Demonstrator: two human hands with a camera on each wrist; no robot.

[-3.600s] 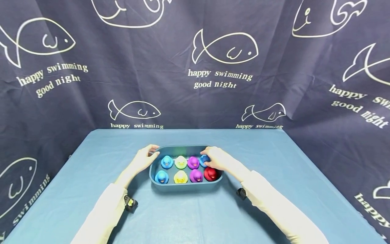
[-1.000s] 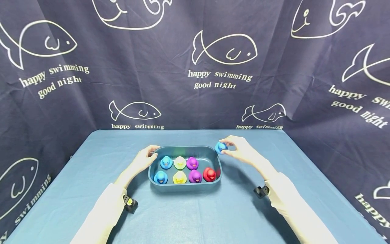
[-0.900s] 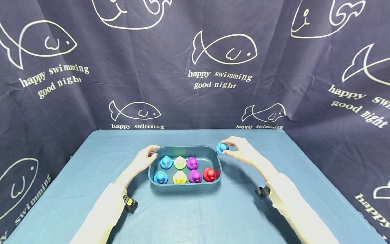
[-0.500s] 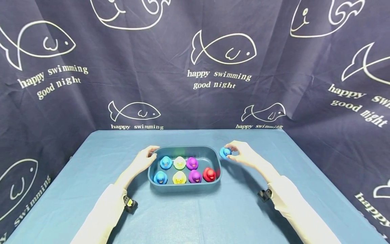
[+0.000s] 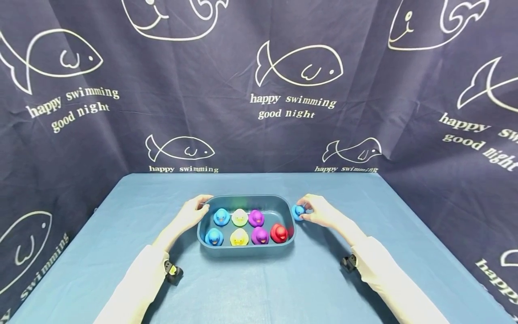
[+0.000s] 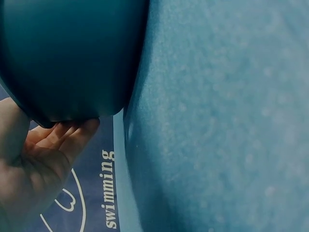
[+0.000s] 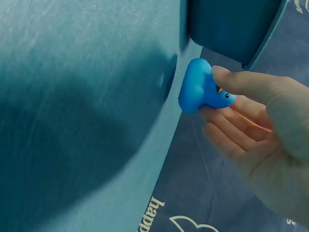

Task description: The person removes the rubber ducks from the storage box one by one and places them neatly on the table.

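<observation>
To the right of a dark teal rectangular tub (image 5: 238,252), my right hand (image 5: 321,211) pinches a blue rubber duck (image 5: 298,212) between thumb and fingers. In the right wrist view the duck (image 7: 195,87) is tilted on its side, close to the blue tabletop, its head towards the palm. My left hand (image 5: 191,213) holds the rounded left end of the tub, thumb and fingers spread around its corner. The left wrist view has the fingers against the outer wall (image 6: 72,58). Inside the tub sit several ducks: two blue, two yellowish, two purple and a red duck (image 5: 279,233).
A blue cloth (image 5: 243,288) covers the table. Behind it and along both sides hangs a dark curtain (image 5: 226,90) printed with white fish and lettering. Each wrist carries a small black camera, such as the left one (image 5: 174,273).
My right hand took a blue duck from the tub's back right, lifted it over the rim, and lowered it beside the tub's right end. The left hand stayed at the tub.
</observation>
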